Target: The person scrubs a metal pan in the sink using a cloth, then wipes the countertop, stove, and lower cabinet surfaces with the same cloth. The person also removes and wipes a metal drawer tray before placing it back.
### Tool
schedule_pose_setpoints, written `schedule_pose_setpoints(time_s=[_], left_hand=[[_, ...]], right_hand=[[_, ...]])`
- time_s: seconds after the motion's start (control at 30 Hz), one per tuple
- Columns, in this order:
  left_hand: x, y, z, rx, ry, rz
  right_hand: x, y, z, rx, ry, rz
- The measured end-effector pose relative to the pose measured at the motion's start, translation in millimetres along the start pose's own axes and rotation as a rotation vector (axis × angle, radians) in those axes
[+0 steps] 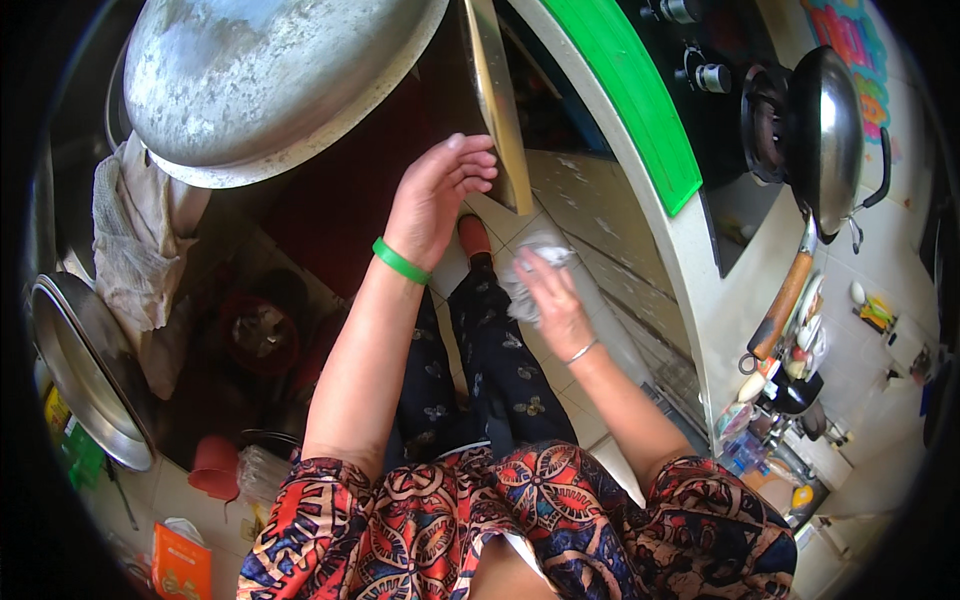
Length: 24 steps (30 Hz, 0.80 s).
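Observation:
My left hand (444, 180), with a green band at its wrist, is raised at a brown cabinet door (499, 105) that stands ajar and shows nearly edge-on. Its curled fingertips meet the door near the lower end; whether they grip it is unclear. Lower and to the right, my right hand (556, 304) holds a crumpled grey-white cloth (536, 262) under spread fingers. That cloth is beside the light-brown cabinet front (600, 217), and I cannot tell if it touches it. The opening behind the door is dark.
A large metal basin (270, 75) looms at upper left, with a draped cloth (139, 232) below it. The white counter edge (686, 262) carries a green strip (637, 82). A wok (825, 142) with a wooden handle stands by the stove. A red bin (259, 334) is at left.

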State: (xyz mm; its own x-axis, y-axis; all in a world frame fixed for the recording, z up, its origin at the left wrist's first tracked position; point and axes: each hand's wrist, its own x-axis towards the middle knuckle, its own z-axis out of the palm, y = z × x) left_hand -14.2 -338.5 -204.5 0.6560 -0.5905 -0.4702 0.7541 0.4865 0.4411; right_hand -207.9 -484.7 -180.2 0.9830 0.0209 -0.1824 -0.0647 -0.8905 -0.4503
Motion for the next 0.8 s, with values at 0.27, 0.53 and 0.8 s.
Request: schedule_pose_setpoints(time_s=[0.27, 0.53, 0.8], left_hand=[[29, -14, 18, -0.171, -0.038, -0.101], [48, -25, 39, 0.130, 0.145, 0.027], [56, -34, 64, 0.565, 0.479, 0.213]], right_hand=[[111, 107, -19, -1.091, -0.112, 0.053], [136, 133, 27, -1.393, -0.440, -0.165], [142, 162, 156, -1.177, -0.550, -0.284]])
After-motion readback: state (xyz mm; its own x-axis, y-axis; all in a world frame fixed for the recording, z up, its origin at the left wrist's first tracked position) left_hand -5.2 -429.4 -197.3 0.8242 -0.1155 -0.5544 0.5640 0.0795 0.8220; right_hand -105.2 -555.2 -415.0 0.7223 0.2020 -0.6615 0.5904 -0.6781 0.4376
